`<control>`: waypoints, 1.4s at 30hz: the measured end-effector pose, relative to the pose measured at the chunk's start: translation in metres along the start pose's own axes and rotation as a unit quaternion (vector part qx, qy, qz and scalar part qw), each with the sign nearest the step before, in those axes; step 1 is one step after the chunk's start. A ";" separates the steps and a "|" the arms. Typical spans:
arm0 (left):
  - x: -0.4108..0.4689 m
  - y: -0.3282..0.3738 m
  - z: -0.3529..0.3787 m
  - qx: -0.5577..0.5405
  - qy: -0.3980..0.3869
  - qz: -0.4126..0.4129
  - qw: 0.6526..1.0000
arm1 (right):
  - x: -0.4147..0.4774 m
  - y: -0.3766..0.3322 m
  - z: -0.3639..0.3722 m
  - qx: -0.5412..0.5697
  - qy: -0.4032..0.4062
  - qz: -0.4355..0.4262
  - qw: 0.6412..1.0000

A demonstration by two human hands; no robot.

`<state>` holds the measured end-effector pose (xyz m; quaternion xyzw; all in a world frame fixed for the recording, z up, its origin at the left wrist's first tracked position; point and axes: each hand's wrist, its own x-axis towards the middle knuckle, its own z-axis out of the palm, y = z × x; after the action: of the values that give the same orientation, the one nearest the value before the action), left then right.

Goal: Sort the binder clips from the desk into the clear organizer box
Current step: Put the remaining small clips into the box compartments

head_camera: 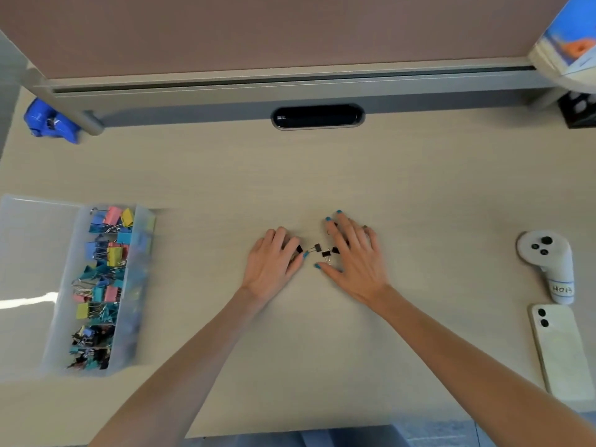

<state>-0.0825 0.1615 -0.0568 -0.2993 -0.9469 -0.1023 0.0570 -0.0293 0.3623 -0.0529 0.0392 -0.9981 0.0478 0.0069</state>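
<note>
Several small black binder clips (317, 248) lie on the desk between my two hands. My left hand (274, 264) rests on the desk with its fingers curled, and one black clip (299, 249) sits pinched between its thumb and fingertips. My right hand (353, 253) lies flat with its fingers spread, partly covering another black clip (335, 250) at its edge. The clear organizer box (139, 279) stands at the left, well away from both hands. Its compartments hold several coloured binder clips (109, 253), with small dark ones at the near end.
The box's clear lid (32, 269) lies open to its left. A white controller (548, 262) and a white phone (561, 350) lie at the right edge. A blue object (51, 122) sits at the back left, a cable slot (317, 116) at the back middle.
</note>
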 end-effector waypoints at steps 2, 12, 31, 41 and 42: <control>0.000 0.001 0.002 0.010 0.010 0.001 1.000 | 0.010 0.001 0.002 -0.050 -0.004 -0.038 0.998; -0.001 0.002 0.001 -0.002 0.031 -0.011 0.999 | 0.029 0.004 0.014 -0.032 0.148 -0.150 0.977; -0.001 0.003 0.003 -0.018 0.051 0.003 0.999 | 0.028 0.008 0.021 0.019 0.211 -0.177 0.961; -0.002 0.002 0.001 -0.029 0.064 0.025 0.997 | 0.026 0.008 0.022 0.016 0.200 -0.177 0.964; -0.003 0.001 0.002 -0.026 0.064 0.031 0.997 | 0.026 0.008 0.022 0.014 0.198 -0.172 0.965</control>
<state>-0.0798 0.1611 -0.0587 -0.3231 -0.9284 -0.1442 0.1131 -0.0565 0.3657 -0.0747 0.2005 -0.9541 0.0666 0.2123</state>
